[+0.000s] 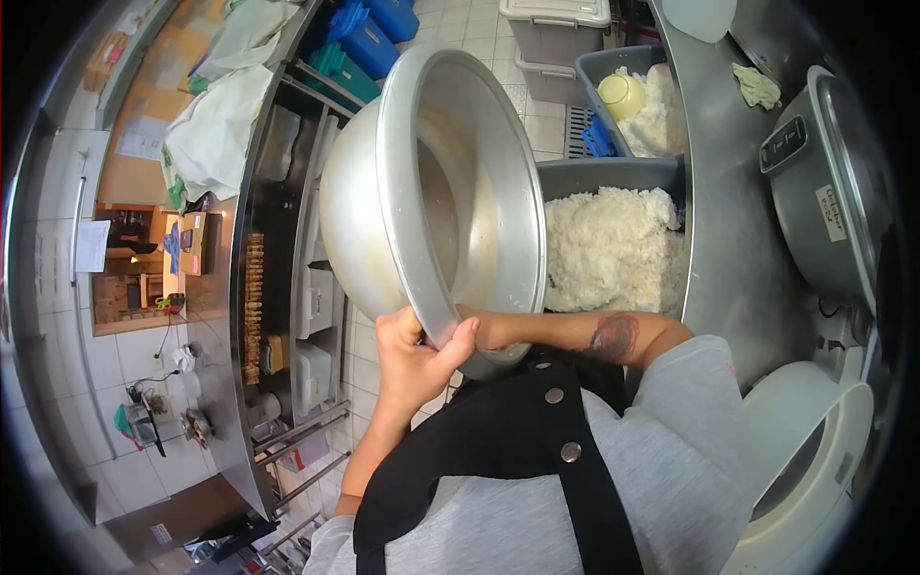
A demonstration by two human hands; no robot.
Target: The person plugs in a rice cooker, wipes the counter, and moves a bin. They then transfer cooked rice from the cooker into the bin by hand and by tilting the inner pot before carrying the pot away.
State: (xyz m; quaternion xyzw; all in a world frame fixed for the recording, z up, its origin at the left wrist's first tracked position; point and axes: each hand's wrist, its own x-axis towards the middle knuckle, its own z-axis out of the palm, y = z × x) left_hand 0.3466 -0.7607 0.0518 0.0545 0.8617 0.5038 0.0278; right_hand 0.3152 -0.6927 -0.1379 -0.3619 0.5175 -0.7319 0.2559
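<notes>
A large, dull-silver metal pot point(355, 211) with a wide rolled rim is tipped on its side in front of me, its mouth turned to the right. Whitish smears show on the inner wall. My left hand point(414, 356) grips the rim at the near edge, thumb on the rim's outer face. From the right, my right forearm crosses the pot's mouth, and my right hand point(487, 332) is at the near inside edge, its fingers mostly hidden by the rim. Right of the pot, a grey tub point(613, 173) holds a heap of white cooked rice point(613, 249).
A steel counter point(724, 230) runs along the right, bearing a rice cooker point(815, 192). Farther back, a second tub point(599, 65) holds rice and a yellow bowl point(622, 95). Lidded bins point(556, 48) stand on the tiled floor. Left are shelves with white containers point(314, 302).
</notes>
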